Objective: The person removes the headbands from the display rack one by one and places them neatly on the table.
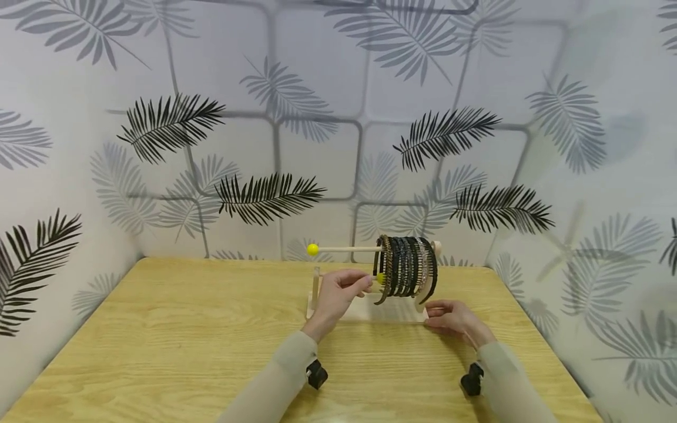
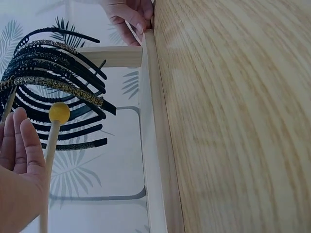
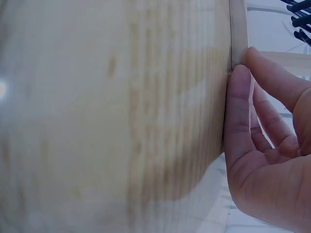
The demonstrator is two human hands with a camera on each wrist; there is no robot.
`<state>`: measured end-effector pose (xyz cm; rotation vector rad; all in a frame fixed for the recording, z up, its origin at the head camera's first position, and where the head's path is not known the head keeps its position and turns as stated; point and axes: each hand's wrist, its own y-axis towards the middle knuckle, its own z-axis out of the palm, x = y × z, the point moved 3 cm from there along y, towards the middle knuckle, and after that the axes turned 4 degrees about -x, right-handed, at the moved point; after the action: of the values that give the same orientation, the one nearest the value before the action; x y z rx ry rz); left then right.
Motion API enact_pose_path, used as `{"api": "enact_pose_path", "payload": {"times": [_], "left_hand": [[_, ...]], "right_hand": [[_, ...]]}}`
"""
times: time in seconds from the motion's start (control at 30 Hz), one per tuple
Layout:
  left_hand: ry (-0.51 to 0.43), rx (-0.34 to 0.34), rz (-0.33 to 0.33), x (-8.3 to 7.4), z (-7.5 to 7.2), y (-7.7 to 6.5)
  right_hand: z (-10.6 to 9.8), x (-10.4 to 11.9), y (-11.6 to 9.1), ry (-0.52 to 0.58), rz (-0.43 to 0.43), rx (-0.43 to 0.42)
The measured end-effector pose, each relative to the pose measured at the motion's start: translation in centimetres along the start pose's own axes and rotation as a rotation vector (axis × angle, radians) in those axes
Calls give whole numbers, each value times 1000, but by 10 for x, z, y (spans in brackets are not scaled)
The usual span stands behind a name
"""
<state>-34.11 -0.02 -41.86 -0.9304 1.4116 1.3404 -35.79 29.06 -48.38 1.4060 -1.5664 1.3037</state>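
Observation:
A pale wooden stand (image 1: 365, 314) has two rods with yellow ball tips. Several dark and glittery headbands (image 1: 404, 267) hang on the upper rod (image 1: 349, 249), near its right end. My left hand (image 1: 338, 291) is raised beside the lower rod's yellow ball (image 2: 59, 113), with its fingers stretched toward the headbands. Its visible fingers (image 2: 30, 143) look straight in the left wrist view, and that rod shows bare just below the ball. At the base's right corner, my right hand (image 1: 455, 320) pinches the wood between thumb and forefinger (image 3: 238, 107).
The stand rests on a wood-grain table (image 1: 185, 329), toward its back edge. Leaf-patterned sheeting (image 1: 317, 158) rises behind and on both sides. A small black device (image 1: 317, 374) is worn under the left wrist, and another (image 1: 472, 379) under the right.

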Motion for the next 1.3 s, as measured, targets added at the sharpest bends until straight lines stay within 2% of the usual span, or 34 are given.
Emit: {"api": "enact_pose_path", "payload": {"times": [0.3, 0.5, 0.63, 0.97, 1.3], "left_hand": [[-38, 25, -25, 1, 6, 2], [-52, 23, -36, 3, 10, 3], [-46, 21, -43, 3, 13, 4], [-114, -3, -35, 1, 27, 7], [-77, -29, -39, 2, 33, 4]], "right_hand": [[-3, -2, 0, 19, -6, 44], [-6, -4, 4, 10, 28, 17], [-3, -1, 3, 2, 16, 27], [-2, -2, -2, -11, 28, 19], [-1, -1, 1, -10, 29, 28]]}}
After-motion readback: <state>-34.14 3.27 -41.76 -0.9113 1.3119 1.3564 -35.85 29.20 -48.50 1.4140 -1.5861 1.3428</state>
